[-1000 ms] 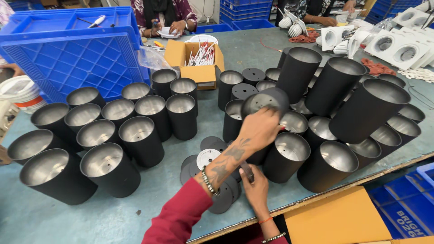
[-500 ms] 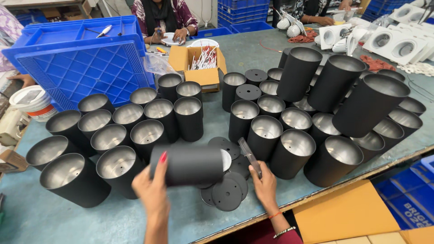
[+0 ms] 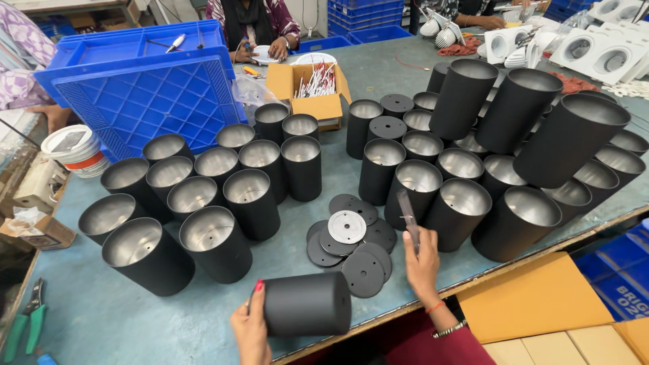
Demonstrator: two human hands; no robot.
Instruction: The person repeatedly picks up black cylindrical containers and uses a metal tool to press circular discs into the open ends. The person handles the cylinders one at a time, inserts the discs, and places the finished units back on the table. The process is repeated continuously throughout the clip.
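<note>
Near the table's front edge, the left hand [image 3: 249, 326] grips 1 black cylinder [image 3: 305, 304] lying sideways; the right hand [image 3: 422, 260] pinches a thin tool [image 3: 408, 215]; better steady the cylinder firmly

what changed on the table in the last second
The left hand reached into the standing cans, lifted one out, and now holds that black can on its side near the table edge. The right hand rose from beside the round discs and holds a thin flat strip upright. The standing cans and blue crate stayed put.
</note>
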